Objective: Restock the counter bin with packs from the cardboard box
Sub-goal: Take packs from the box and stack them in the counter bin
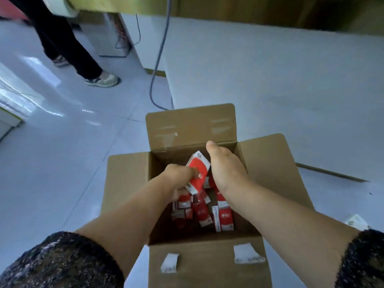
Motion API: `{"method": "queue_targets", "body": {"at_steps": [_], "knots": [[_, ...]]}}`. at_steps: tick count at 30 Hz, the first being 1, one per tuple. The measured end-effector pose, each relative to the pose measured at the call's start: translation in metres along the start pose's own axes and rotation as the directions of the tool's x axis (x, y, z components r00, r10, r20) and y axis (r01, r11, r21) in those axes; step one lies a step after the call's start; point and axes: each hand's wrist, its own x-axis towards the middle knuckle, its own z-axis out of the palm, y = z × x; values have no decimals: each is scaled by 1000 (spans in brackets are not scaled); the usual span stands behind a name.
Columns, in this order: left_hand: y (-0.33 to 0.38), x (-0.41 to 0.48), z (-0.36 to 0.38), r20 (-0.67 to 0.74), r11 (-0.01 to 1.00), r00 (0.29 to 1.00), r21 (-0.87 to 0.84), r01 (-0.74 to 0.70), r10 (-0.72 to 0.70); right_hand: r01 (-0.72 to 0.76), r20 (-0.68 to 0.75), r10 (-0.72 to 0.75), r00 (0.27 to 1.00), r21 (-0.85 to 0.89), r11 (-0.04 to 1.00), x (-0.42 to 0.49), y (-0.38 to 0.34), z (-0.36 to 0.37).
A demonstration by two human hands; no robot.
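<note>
Both my hands are down inside the open cardboard box [209, 265], which stands at six o'clock on the glossy floor [62, 163]. My left hand [178, 180] has its fingers curled round a red-and-white pack [198, 173], tilted with its top toward one o'clock above the loose packs [223, 218] heaped in the bottom of the box. My right hand [225, 169] sits just beside the held pack at its three o'clock, thumb pointing to twelve. Its fingers are hidden, so I cannot tell whether they grip anything. At eleven o'clock stand a second person's legs [68, 44], and a grey cable [161, 48] runs down at twelve o'clock
</note>
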Motion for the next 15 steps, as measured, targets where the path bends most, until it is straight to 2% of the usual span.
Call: {"method": "queue_targets", "body": {"at_steps": [6,10,15], "knots": [[56,-127,-17,126,938,967,-297,-176,221,157,-57,-156,986,7,988,-86,-94,-38],[115,-219,-27,120,845,901,-418,-334,416,322,-106,-320,941,1,947,-153,-176,-80],[207,-355,-34,19,699,780,-457,-550,626,530,-160,-521,838,14,848,-249,-286,-131]]}}
